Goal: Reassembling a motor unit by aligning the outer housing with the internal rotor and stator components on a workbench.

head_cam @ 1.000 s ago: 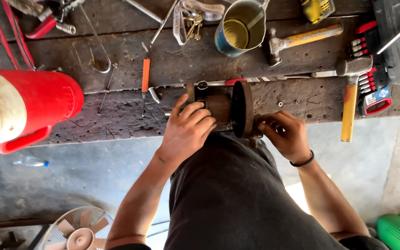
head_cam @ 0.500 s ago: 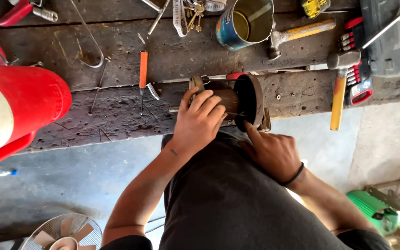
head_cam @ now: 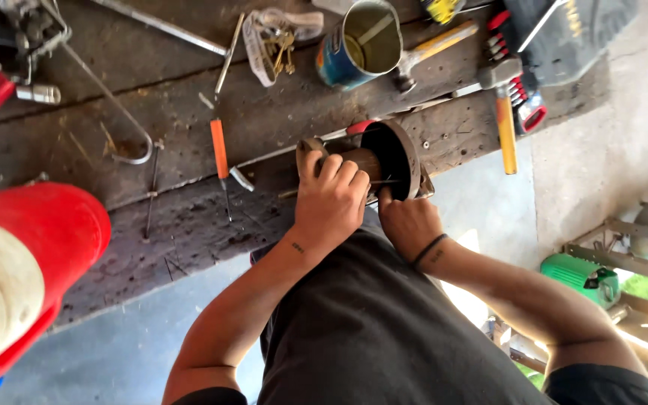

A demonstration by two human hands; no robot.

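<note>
While the red drum-shaped container [head_cam: 24, 262] fills the near-left corner of the wooden bench [head_cam: 189, 120], work centres on a rusty cylindrical part with a dark disc flange [head_cam: 384, 157] at the bench's front edge. The left hand [head_cam: 331, 199] is closed over the part's barrel, fingers wrapped across the top. The right hand [head_cam: 408, 221] now sits lower and closer in than half a second ago – tucked under the flange, thumb up against its face; whether it pinches anything I cannot tell. That shift suggests the grip is being reset rather than the part released.

Further along the bench: an orange-handled screwdriver [head_cam: 220, 150] just left of the part, a bunch of keys [head_cam: 279, 49] behind it, then an open tin [head_cam: 358, 45] with a blue-and-orange label – dented, cylindrical – a wooden-handled hammer [head_cam: 433, 49], and a yellow-handled hammer [head_cam: 505, 127] overhanging the edge. A green canister [head_cam: 583, 274] lies on the floor at the right.
</note>
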